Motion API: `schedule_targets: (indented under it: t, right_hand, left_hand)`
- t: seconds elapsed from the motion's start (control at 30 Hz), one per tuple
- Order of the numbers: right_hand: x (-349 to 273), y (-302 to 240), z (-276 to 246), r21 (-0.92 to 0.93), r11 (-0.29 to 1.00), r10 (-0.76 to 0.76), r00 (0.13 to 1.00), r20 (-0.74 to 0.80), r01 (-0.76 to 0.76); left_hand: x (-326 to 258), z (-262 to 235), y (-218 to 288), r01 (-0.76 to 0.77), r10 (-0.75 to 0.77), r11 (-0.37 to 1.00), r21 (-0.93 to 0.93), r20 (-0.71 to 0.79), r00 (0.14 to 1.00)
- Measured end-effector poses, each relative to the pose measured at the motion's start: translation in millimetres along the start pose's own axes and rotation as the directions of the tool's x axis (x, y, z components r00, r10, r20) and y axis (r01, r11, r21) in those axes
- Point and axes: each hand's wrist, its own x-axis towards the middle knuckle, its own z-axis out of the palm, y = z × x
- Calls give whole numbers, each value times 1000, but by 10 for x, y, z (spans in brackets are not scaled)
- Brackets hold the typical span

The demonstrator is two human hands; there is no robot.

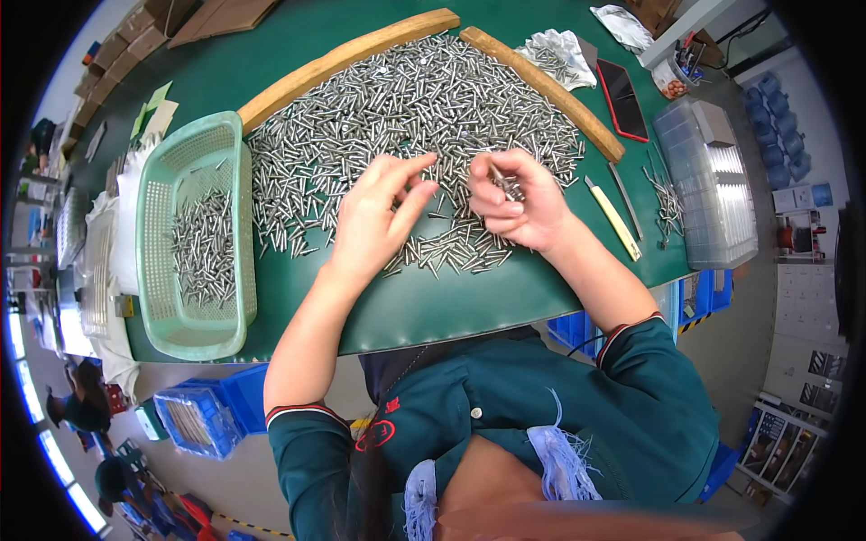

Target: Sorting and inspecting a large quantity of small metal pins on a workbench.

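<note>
At the middle of the frame, the left hand (374, 216) was over the pins (388, 108), its grip apart at thumb and forefinger. Just right of it, the right hand (534, 209) had its grip curled around a few pins. The rest lay heaped across the upper middle of the green surface (424, 316), below two bars (343, 68), and in the basket (155, 225) at left.

A red emblem (375, 436) on the shirt (541, 406) — not clearly legible.

Shiny metal pins (397, 108), perforated matt plastic basket (245, 243), smooth wooden bars (352, 56).
</note>
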Motion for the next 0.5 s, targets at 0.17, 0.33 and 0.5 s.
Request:
schedule_targets:
  t: [0.17, 0.33, 0.5]
  right_hand:
    - [1, -68, -12, -10, 997, -72, 997, -14, 71]
    - [57, -85, -43, 262, 964, -21, 992, -122, 53]
    - [165, -165, -42, 334, 936, -28, 972, -233, 108]
  left_hand:
    - [39, 79, -177, -136, 109, 939, 315, 102, 989]
    - [34, 191, -161, -154, 79, 875, 458, 179, 981]
    - [31, 191, -205, -162, 109, 911, 379, 159, 981]
